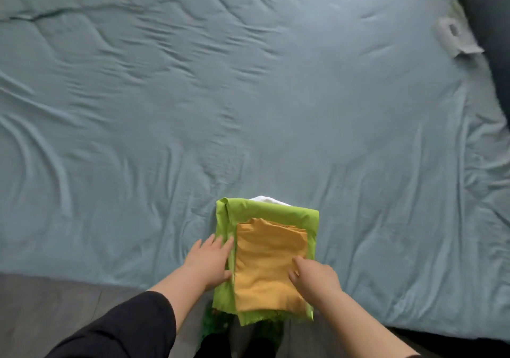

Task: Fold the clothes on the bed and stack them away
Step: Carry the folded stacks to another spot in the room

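Note:
A folded yellow garment (265,264) lies on top of a folded lime-green garment (276,213) at the near edge of the bed (248,95). A white piece of cloth (266,200) peeks out under the stack's far side. My left hand (209,261) presses flat against the stack's left side, fingers on the green fabric. My right hand (314,276) rests on the yellow garment's right part, fingers curled down onto it. The stack's near end overhangs the bed edge.
The bed is covered by a wrinkled grey-blue sheet. A white paper roll (452,36) lies at the far right, beside a dark object (494,40) along the right edge. Grey floor (55,302) shows at the lower left.

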Tool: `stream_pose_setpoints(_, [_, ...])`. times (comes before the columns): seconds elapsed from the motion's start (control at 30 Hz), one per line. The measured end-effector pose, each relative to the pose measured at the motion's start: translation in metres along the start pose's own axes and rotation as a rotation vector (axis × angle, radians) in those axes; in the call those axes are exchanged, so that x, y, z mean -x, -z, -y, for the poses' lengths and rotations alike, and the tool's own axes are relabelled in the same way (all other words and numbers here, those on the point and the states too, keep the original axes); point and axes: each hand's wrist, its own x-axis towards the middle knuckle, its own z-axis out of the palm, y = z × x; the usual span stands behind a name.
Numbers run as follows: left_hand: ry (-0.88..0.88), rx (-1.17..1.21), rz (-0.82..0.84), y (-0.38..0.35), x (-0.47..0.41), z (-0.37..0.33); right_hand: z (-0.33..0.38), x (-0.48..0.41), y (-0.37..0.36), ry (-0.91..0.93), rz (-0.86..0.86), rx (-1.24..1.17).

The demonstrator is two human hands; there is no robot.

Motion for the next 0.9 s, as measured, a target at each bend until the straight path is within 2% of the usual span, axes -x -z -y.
stream_pose_setpoints(0.13, [0.004,0.006,-0.021,0.035,0.075,0.013,0.018,0.050,0.061,0.033,-0.065,-0.050])
stream_pose_setpoints(0.23, [0.087,0.137,-0.052,0.045,0.130,0.023,0.030,0.083,0.096,0.065,-0.050,-0.175])
stream_pose_setpoints(0.43, [0.274,0.748,-0.354,0.048,0.227,0.044,0.061,0.126,0.127,0.258,-0.072,-0.469])
stream_pose_setpoints(0.57, [0.481,1.162,-0.622,0.006,0.275,0.032,0.077,0.143,0.117,0.323,-0.031,-0.634])
stream_pose_setpoints(0.63, [0.571,1.316,-0.688,-0.029,0.292,0.014,0.079,0.146,0.102,0.318,0.014,-0.607])
stream_pose_setpoints(0.73, [0.712,1.543,-0.728,-0.082,0.309,-0.011,0.090,0.154,0.079,0.347,0.081,-0.405])
stream_pose_setpoints(0.8, [0.811,1.731,-0.751,-0.111,0.317,-0.023,0.111,0.158,0.069,0.386,0.095,-0.321])
stream_pose_setpoints(0.9, [0.977,1.955,-0.882,-0.151,0.337,-0.032,0.165,0.169,0.059,0.511,0.178,-0.168])
